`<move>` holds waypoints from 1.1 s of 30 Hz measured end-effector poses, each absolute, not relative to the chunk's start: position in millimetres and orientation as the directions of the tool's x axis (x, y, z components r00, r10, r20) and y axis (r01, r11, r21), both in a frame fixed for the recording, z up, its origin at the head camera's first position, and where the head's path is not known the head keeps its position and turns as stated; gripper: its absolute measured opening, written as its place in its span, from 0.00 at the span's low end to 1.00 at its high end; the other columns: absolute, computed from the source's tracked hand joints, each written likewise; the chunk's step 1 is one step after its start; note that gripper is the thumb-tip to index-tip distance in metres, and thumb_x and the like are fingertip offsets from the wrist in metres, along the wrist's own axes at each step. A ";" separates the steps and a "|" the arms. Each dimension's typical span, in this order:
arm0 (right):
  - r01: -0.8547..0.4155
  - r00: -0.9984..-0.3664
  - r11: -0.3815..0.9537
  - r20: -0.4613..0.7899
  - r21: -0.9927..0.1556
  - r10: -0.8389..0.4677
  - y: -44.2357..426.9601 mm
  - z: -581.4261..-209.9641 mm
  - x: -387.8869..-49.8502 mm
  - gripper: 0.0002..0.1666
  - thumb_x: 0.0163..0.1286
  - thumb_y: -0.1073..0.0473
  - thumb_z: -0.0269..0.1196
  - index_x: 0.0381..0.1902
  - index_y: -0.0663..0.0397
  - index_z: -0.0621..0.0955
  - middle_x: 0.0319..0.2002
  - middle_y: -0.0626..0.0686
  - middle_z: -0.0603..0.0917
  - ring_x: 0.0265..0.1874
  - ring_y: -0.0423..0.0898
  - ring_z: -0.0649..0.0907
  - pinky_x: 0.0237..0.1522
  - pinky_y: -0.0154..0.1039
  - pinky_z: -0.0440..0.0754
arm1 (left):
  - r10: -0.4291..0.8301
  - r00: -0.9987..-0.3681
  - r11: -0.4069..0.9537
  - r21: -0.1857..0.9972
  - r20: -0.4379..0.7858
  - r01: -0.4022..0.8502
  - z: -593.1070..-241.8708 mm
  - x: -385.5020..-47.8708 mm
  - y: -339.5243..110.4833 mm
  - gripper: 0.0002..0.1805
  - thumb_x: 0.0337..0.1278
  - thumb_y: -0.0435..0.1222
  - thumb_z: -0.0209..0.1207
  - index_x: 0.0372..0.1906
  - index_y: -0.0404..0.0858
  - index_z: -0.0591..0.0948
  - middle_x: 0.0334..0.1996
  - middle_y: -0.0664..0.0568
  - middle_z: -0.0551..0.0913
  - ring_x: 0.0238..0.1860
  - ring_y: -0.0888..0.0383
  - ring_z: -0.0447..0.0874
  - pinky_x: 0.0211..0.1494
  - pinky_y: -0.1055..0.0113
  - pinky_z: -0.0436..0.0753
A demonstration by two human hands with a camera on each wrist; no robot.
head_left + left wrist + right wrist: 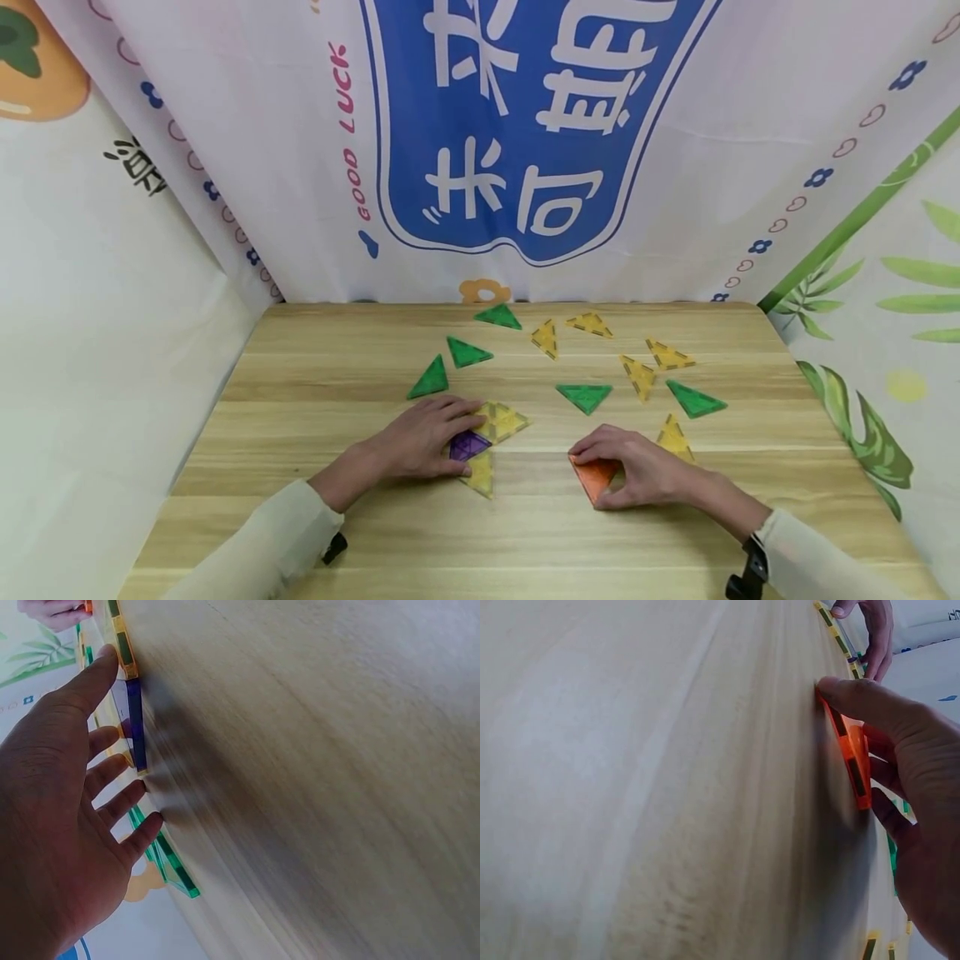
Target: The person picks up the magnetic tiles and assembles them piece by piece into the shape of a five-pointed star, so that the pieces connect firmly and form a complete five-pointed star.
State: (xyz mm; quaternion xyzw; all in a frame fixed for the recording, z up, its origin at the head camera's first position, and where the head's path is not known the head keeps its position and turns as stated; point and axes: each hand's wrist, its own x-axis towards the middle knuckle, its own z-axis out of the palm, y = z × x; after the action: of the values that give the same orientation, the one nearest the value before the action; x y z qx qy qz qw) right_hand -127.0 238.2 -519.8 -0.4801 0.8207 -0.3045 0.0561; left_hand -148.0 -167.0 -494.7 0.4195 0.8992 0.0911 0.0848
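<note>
My left hand (pixel 427 437) rests over a small group of translucent triangle tiles. A purple triangle tile (pixel 468 446) lies there between yellow tiles (pixel 504 422) above and a lower yellow triangle tile (pixel 482 477). In the left wrist view the thumb touches a yellow tile edge (pixel 122 641), while the other fingers spread loosely along the tiles. To the right, my right hand (pixel 637 468) pinches an orange triangle tile (pixel 595 478) between thumb and fingers. The right wrist view shows this orange tile's magnet-lined edge (pixel 846 746) close to the tabletop, slightly tilted.
Behind the hands lie loose green triangle tiles (pixel 431 377) and several yellow ones (pixel 670 355). One yellow triangle tile (pixel 674 436) sits just beyond the right hand. The wooden table (pixel 525 550) meets printed cloth (pixel 315 208) at its back edge.
</note>
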 end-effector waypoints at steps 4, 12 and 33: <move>-0.758 -0.536 0.350 0.220 -0.550 -0.815 237.2 -521.1 -125.1 0.31 0.59 0.53 0.82 0.60 0.51 0.86 0.61 0.48 0.84 0.60 0.46 0.83 0.58 0.43 0.86 | 0.768 -0.636 0.634 0.235 -0.075 0.737 -496.0 -147.2 -167.5 0.43 0.68 0.61 0.65 0.79 0.44 0.72 0.81 0.49 0.64 0.79 0.45 0.64 0.79 0.42 0.66; -0.756 -0.557 0.330 0.293 -0.565 -0.777 225.8 -523.8 -122.6 0.32 0.57 0.55 0.82 0.59 0.55 0.87 0.60 0.49 0.85 0.57 0.45 0.83 0.55 0.39 0.86 | 0.770 -0.633 0.632 0.234 -0.081 0.739 -496.1 -147.9 -166.2 0.42 0.68 0.61 0.64 0.79 0.44 0.71 0.81 0.49 0.64 0.79 0.45 0.63 0.79 0.42 0.66; -0.699 -0.644 0.343 0.344 -0.628 -0.683 156.1 -527.3 -117.9 0.31 0.55 0.52 0.84 0.55 0.59 0.88 0.57 0.52 0.86 0.57 0.46 0.83 0.56 0.41 0.86 | 0.771 -0.632 0.632 0.222 -0.082 0.742 -495.3 -147.9 -167.7 0.42 0.69 0.62 0.62 0.80 0.45 0.71 0.82 0.48 0.64 0.79 0.44 0.64 0.79 0.42 0.66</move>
State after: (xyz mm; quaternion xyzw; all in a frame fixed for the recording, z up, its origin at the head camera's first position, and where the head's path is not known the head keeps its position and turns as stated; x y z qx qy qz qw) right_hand -117.9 156.1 -527.3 -0.4217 0.8193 -0.3884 -0.0102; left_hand -147.9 -167.7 -495.3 0.4205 0.8994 0.0837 0.0849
